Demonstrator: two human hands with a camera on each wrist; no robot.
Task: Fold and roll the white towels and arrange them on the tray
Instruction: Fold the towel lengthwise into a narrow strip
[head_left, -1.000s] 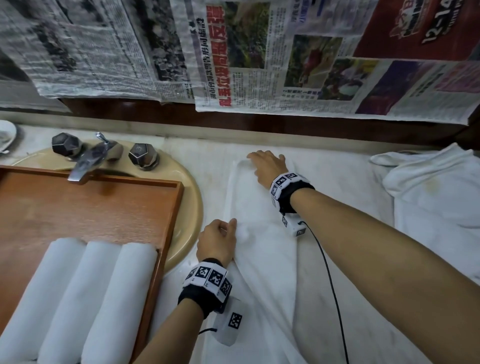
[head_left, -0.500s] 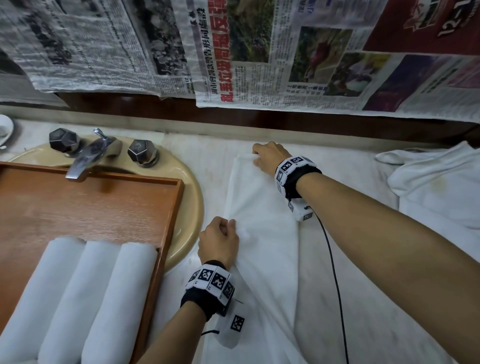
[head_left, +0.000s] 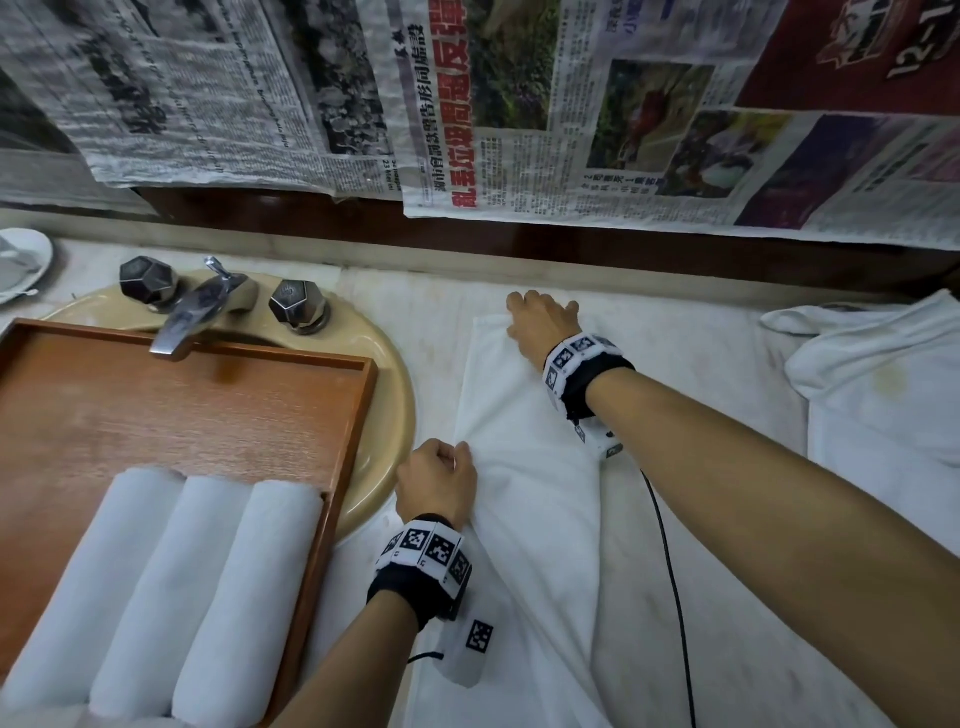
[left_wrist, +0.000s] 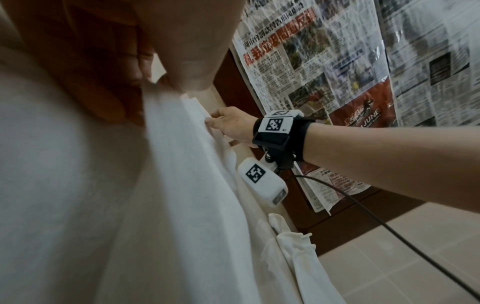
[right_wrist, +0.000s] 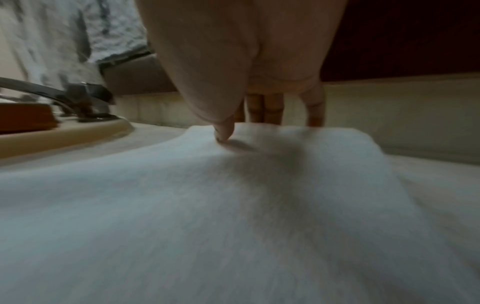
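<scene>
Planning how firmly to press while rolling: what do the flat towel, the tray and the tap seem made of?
The towel looks like soft white cloth, probably cotton terry: it creases and looks fuzzy close up. The tray seems to be reddish-brown wood or veneer: visible grain, dull sheen. The tap looks like metal, with a tarnished silvery finish that catches highlights.

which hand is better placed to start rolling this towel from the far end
Probably the right hand: it holds the towel at its far edge. The left hand pinches the side edge, midway.
</scene>
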